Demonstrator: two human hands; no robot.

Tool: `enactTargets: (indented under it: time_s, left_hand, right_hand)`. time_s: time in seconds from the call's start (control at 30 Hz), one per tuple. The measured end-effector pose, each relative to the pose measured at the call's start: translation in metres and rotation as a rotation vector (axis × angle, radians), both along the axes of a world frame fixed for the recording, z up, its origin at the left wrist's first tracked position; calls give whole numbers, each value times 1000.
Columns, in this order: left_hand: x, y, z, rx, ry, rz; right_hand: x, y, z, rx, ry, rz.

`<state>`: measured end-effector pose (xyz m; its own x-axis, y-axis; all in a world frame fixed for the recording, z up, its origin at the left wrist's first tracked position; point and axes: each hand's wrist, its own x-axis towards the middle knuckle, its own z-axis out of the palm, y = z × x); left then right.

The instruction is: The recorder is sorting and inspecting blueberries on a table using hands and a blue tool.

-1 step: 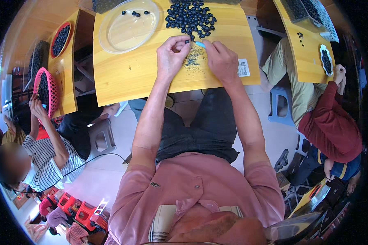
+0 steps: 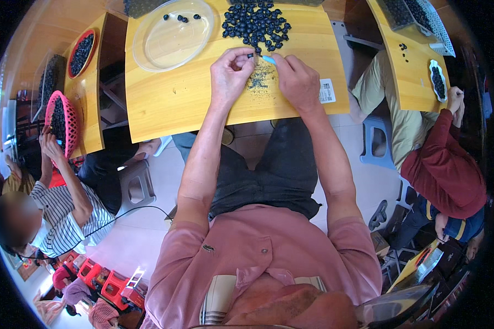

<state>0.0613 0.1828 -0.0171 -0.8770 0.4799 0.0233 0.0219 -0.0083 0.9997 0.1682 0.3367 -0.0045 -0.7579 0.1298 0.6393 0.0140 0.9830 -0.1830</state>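
Observation:
Between the thumb and fingers of my left hand is a small dark bead, mostly hidden by the fingertips. My right hand is closed round a slim tool with a light-blue handle. Its tip points left at the bead; the tip is too small to identify. Dark shavings lie scattered on the wooden table below my hands. Just beyond them spreads a pile of round black beads. A shallow clear plastic tub at the far left holds several beads.
A white printed label lies right of my right hand. To the left, a person in a striped shirt works at a pink basket. On the right, a person in a dark red top sits by a small white dish.

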Motion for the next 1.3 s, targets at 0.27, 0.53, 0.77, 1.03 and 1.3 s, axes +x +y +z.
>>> enactTargets:
  time_s: [0.27, 0.53, 0.77, 1.03, 1.3]
  left_hand:
    - [-2, 0, -1, 13, 217, 46]
    - [2, 3, 2, -56, 239, 26]
    - [3, 3, 2, -79, 281, 27]
    - [4, 0, 0, 62, 113, 21]
    - [0, 1, -2, 57, 225, 52]
  right_hand:
    - [0, 0, -2, -7, -17, 12]
    - [0, 0, -2, 20, -26, 34]
    - [0, 1, -6, 60, -23, 44]
    - [-1, 3, -8, 6, -118, 10]
    - [-2, 1, -5, 2, -141, -36]
